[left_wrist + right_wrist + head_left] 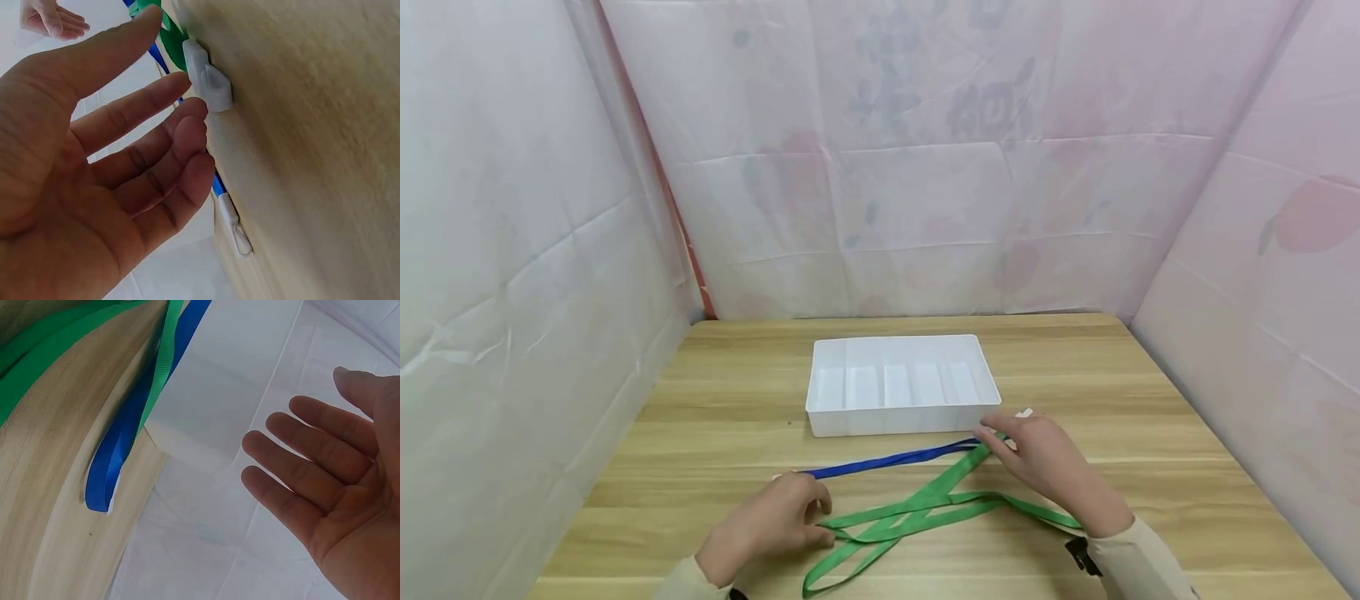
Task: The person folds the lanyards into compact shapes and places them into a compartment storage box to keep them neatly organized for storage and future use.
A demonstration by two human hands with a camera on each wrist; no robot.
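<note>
A person's two bare hands work over a light wooden table (1150,417), seen from a head camera looking down. Pale pink, flower-printed plastic sheeting (925,167) walls in the table at the back and both sides.

Just above the middle of the frame sits a shallow white plastic tray (902,422) with a row of small compartments along its near side.

In front of it, at lower centre, lie two flat fabric straps. A long green woven strap (917,512) loops and crosses over itself from the lower middle up towards the right. A blue woven strap (887,460) runs nearly level between the green one and the tray, its right end meeting the green strap near the tray's right corner.

The left hand (771,525), at lower left, rests palm down on the table with its fingertips touching the left end of the green loop. The left wrist view shows its fingers (156,106) straight and slightly apart, gripping nothing, just beside a small white plastic clip (209,78) on the straps; a second white clip (237,231) lies lower in that frame.

The right hand (1045,458), at right of centre, lies over the spot where the two straps meet, fingertips against the green strap. The right wrist view shows its palm open, fingers (306,450) spread and holding nothing.
</note>
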